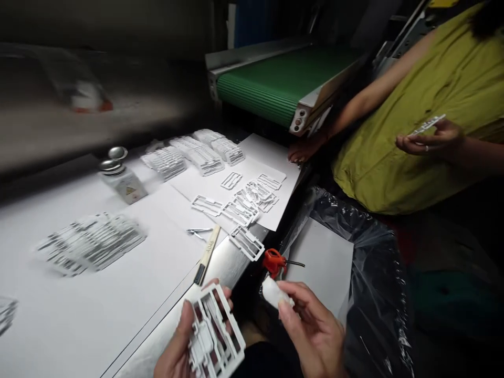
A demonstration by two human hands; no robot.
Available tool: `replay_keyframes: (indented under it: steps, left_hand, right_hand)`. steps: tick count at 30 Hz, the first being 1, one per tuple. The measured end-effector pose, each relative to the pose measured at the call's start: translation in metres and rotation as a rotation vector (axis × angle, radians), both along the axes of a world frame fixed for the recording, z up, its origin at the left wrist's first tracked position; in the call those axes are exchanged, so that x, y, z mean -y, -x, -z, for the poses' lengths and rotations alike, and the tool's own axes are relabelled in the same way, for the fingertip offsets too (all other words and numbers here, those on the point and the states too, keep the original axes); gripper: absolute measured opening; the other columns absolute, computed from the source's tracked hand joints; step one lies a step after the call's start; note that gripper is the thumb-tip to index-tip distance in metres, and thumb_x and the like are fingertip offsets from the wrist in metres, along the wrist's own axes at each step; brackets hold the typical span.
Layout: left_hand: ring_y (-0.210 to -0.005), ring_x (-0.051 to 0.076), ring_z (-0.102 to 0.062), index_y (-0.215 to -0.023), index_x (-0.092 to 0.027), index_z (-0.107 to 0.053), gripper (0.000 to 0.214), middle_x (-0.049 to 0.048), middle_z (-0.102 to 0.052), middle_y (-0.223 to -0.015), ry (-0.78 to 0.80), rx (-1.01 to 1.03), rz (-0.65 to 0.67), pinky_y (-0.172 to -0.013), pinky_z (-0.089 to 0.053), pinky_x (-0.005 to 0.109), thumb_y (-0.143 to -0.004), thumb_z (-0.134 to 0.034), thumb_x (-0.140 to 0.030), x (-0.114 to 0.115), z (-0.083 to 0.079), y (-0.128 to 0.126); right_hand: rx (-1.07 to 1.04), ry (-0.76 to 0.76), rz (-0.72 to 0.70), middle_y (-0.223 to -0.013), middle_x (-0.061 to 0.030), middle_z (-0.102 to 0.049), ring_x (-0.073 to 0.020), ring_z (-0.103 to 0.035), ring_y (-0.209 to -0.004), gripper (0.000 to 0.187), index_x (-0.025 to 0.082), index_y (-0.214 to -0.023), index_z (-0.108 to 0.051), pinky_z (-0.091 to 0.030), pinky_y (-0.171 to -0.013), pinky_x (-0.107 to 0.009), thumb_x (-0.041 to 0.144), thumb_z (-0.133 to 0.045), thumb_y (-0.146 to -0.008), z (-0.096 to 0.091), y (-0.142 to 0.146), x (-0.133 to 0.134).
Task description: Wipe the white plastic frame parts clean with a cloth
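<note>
My left hand grips a white plastic frame with long slots, and its thumb lies along the near edge. More than one frame may be stacked there. In my right hand, a small white wad is pinched between thumb and fingers, just right of the frame and apart from it. Beyond my hands, a flat tan-handled tool with a black end lies at the table edge. Thin metal tweezers rest beside it. Red-handled cutters are just past the wad.
Loose white frames lie on the white-covered table; stacked frames stand behind and left. A dispenser with metal cups is farther back. At right are a black-lined bin, a green conveyor and a co-worker holding a white part.
</note>
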State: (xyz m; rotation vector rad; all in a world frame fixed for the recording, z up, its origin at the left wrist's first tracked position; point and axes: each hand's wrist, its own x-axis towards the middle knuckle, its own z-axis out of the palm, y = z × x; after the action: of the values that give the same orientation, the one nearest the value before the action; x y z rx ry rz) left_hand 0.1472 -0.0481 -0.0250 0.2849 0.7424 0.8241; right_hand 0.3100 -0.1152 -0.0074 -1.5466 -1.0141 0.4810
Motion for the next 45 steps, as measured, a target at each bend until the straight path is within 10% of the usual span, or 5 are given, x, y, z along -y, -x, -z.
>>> replay_keyframes:
  steps: [8,18,28,36,45]
  left_hand:
    - [-0.093,0.034,-0.059,-0.112,-0.007,-0.058,0.042,0.0248,-0.059,-0.107,-0.093,0.018,-0.278,-0.070,-0.053,0.040,-0.080,-0.058,-0.034,-0.016,-0.013,0.022]
    - [-0.097,0.031,-0.056,-0.109,-0.007,-0.060,0.040,0.0222,-0.055,-0.112,-0.101,-0.053,-0.296,-0.075,-0.050,0.039,-0.082,-0.055,-0.035,-0.015,-0.010,0.036]
    - [-0.095,0.031,-0.058,-0.111,-0.006,-0.059,0.038,0.0235,-0.055,-0.112,-0.082,0.041,-0.295,-0.073,-0.052,0.039,-0.085,-0.050,-0.033,-0.019,-0.003,0.043]
    - [-0.096,0.030,-0.058,-0.113,-0.008,-0.058,0.039,0.0210,-0.056,-0.112,-0.041,0.203,-0.250,-0.079,-0.050,0.042,-0.088,-0.043,-0.034,-0.017,0.006,0.045]
    - [-0.101,0.025,-0.057,-0.099,-0.009,-0.066,0.027,0.0125,-0.067,-0.099,0.028,0.348,-0.213,-0.095,-0.038,0.037,-0.088,-0.043,-0.018,-0.015,0.008,0.046]
  right_hand:
    - [0.408,-0.266,-0.466,-0.078,-0.0060,-0.063,-0.0140,-0.060,-0.064,0.032,0.015,-0.102,-0.058,-0.052,-0.055,-0.021,0.004,-0.059,-0.071,-0.005,0.038,-0.017]
    - [0.390,-0.189,-0.406,-0.077,-0.0092,-0.060,-0.0135,-0.055,-0.061,0.026,0.011,-0.097,-0.061,-0.050,-0.053,-0.023,0.003,-0.054,-0.073,-0.011,0.042,-0.033]
    - [0.400,-0.276,-0.708,-0.070,-0.0051,-0.061,-0.0137,-0.056,-0.058,0.026,0.017,-0.099,-0.059,-0.048,-0.050,-0.022,0.013,-0.055,-0.074,-0.001,0.032,-0.041]
    - [0.298,-0.159,-0.542,-0.076,-0.0073,-0.060,-0.0142,-0.055,-0.061,0.028,0.015,-0.099,-0.060,-0.047,-0.051,-0.024,0.005,-0.051,-0.074,-0.026,0.041,-0.057]
    - [0.545,-0.221,-0.699,-0.088,-0.0108,-0.062,-0.0183,-0.058,-0.078,0.025,0.010,-0.102,-0.060,-0.050,-0.071,-0.031,0.010,-0.052,-0.079,-0.029,0.063,-0.097]
